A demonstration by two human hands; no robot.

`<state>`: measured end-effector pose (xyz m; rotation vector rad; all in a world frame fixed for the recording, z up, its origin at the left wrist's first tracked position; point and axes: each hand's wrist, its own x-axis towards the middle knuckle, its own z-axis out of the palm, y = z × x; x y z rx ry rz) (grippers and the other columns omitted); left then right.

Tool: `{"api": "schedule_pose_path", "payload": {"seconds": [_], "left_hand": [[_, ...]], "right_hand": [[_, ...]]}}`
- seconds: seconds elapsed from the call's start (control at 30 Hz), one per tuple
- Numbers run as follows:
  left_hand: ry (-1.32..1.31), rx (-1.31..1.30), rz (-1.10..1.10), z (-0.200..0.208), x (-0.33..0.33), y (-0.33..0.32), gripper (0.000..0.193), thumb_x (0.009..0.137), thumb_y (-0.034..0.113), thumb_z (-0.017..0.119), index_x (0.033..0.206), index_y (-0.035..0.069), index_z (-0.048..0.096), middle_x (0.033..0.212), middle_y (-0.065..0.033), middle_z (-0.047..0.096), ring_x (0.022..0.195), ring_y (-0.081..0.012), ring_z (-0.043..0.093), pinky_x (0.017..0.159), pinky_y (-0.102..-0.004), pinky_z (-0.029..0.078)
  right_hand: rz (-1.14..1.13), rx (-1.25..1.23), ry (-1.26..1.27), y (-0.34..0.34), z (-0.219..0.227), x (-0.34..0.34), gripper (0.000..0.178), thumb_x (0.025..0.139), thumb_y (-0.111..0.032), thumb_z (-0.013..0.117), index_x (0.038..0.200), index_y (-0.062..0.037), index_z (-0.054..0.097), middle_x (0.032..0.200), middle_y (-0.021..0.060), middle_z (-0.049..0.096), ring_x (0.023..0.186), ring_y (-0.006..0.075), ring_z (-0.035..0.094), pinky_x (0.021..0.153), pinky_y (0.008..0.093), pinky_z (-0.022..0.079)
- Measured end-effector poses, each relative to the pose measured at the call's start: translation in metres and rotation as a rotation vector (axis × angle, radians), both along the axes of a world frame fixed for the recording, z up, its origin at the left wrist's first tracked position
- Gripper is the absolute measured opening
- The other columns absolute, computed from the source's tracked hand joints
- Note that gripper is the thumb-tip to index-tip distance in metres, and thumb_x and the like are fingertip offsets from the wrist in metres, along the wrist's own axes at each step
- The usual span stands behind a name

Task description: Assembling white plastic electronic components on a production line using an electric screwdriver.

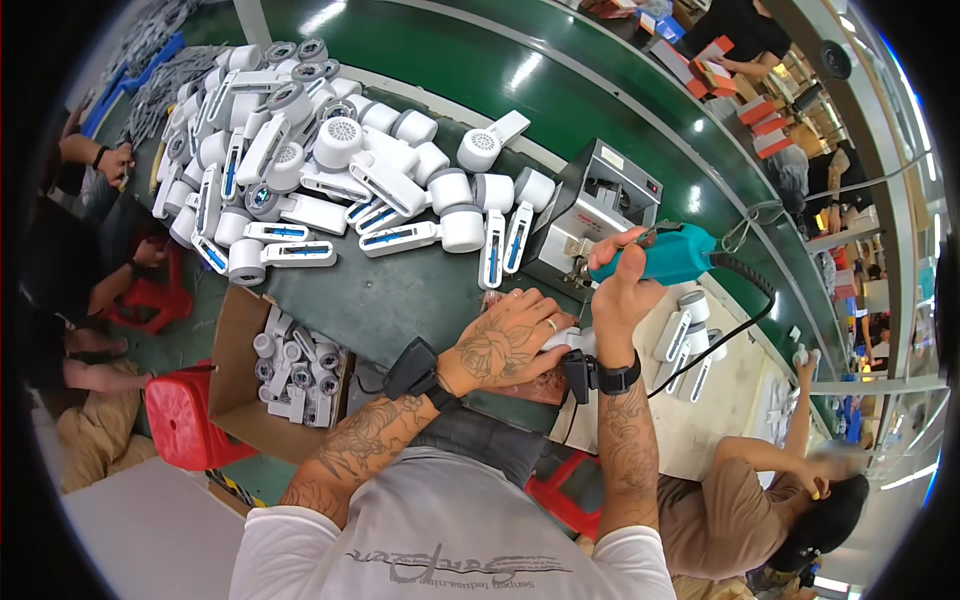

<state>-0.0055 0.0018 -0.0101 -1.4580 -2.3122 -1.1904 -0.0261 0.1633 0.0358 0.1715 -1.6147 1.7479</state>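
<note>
My right hand (625,290) is wrapped around a teal electric screwdriver (680,254), held almost level. Its tip end points left, at the front of a grey box-shaped screw feeder (600,205); my fingers partly hide the tip. A black coiled cord runs from its back end. Lower and to the left, my left hand (508,340) lies with bent fingers over a white plastic device (566,341) on the bench. Most of that device is hidden beneath the hand.
White handheld devices with round heads (340,142) are heaped at the back left. An open cardboard box (235,350) holds more, beside a red stool (180,415). Several stand on a pale board (640,390) at right. A green conveyor (480,60) runs behind; co-workers sit both sides.
</note>
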Motion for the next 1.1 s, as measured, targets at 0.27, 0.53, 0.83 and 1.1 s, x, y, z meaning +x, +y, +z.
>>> {"api": "schedule_pose_path", "payload": {"seconds": [0.27,0.53,0.83,1.1], "left_hand": [[-0.077,-0.068,-0.013,0.006,-0.001,-0.005,0.035,0.088,0.026,0.06,0.117,0.006,0.062,0.105,-0.0115,0.059,0.104,-0.0297,0.053,0.09,-0.0414,0.043],[-0.101,-0.062,-0.033,0.012,-0.003,-0.004,0.034,0.087,0.021,0.059,0.117,0.005,0.063,0.103,-0.0111,0.058,0.101,-0.0291,0.053,0.087,-0.0417,0.044],[-0.123,-0.067,-0.026,0.011,-0.001,-0.003,0.035,0.087,0.02,0.058,0.118,0.005,0.062,0.103,-0.0099,0.058,0.099,-0.0281,0.052,0.085,-0.0412,0.044],[-0.058,-0.144,-0.015,0.013,0.0,0.001,0.031,0.092,0.019,0.056,0.119,0.006,0.06,0.11,-0.009,0.057,0.102,-0.0283,0.052,0.089,-0.0418,0.042]], "right_hand": [[-0.01,-0.107,-0.175,-0.014,0.018,0.033,0.042,0.094,-0.037,0.066,0.104,0.0022,0.055,0.073,0.0058,0.057,0.062,0.0156,0.055,0.057,0.029,0.046],[-0.055,-0.12,-0.252,-0.006,0.023,0.087,0.069,0.083,-0.058,0.071,0.106,0.0038,0.054,0.071,0.0064,0.054,0.06,0.0167,0.053,0.057,0.03,0.045],[-0.04,-0.149,-0.231,-0.006,0.01,0.091,0.065,0.084,-0.056,0.072,0.104,0.0034,0.054,0.069,0.0069,0.055,0.06,0.0178,0.055,0.057,0.0312,0.045],[-0.024,-0.177,-0.188,-0.008,-0.005,0.09,0.053,0.086,-0.051,0.072,0.093,-0.0031,0.048,0.067,0.0063,0.05,0.056,0.0178,0.05,0.053,0.0318,0.043]]}}
